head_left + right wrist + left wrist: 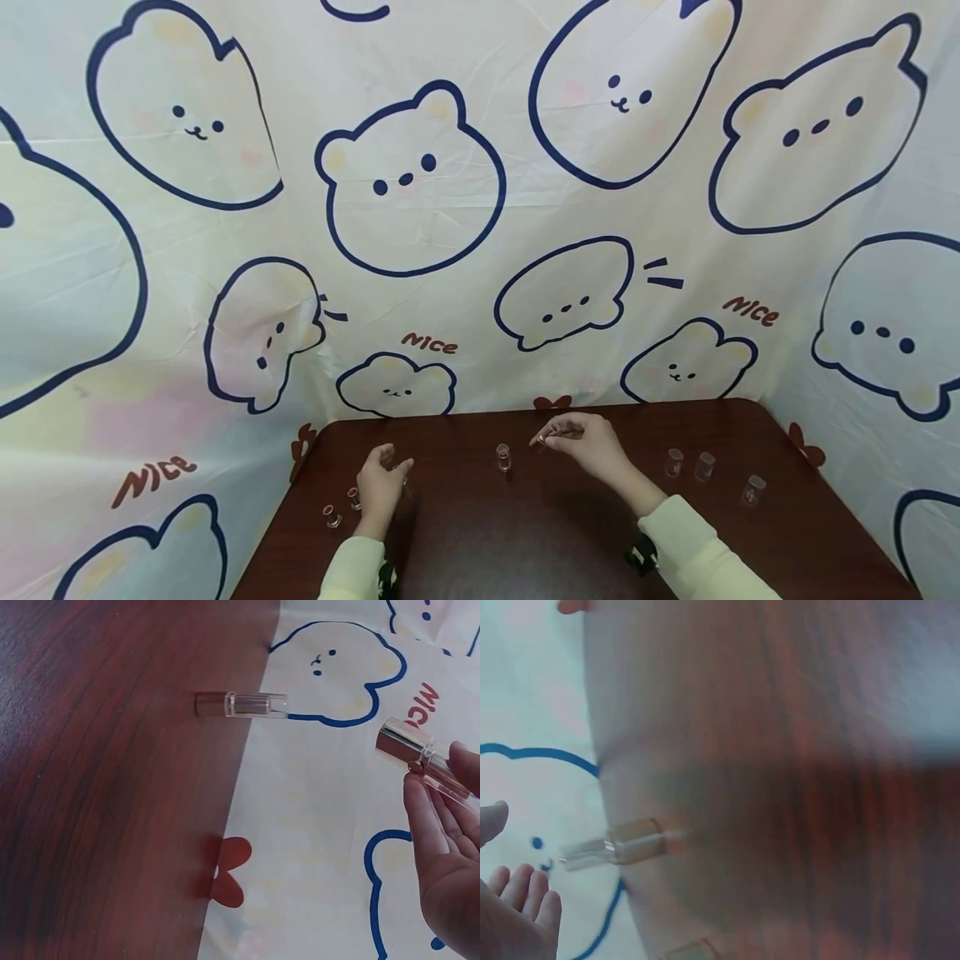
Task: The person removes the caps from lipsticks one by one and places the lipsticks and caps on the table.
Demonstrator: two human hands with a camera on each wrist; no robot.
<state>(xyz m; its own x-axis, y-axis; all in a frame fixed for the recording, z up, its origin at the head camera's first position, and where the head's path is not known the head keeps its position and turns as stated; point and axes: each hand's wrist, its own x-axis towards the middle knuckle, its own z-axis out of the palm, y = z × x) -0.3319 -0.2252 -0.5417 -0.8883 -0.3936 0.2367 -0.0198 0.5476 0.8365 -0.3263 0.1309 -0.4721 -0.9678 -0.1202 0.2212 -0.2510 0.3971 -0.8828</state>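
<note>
Pinched between the thumb and fingers of my right hand (585, 442) is a small lipstick tube (403, 742) with a shiny rose-gold base and a clear part. Another lipstick tube (504, 457) stands upright between my hands, towards the back of the table. My left hand (381, 482) is over the left side, thumb and fingers apart and holding nothing. In the left wrist view, a blurred tube (634, 844) stands just past its fingertips. Two more tubes, one at the front (332, 517) and one partly beside the hand (354, 498), stand left of it.
Three clear cylindrical caps, a left one (674, 462), a middle one (704, 467) and a right one (753, 490), stand on the right of the dark wooden table (510, 550). A printed cloth (465, 308) hangs right behind the table's back edge and along both sides.
</note>
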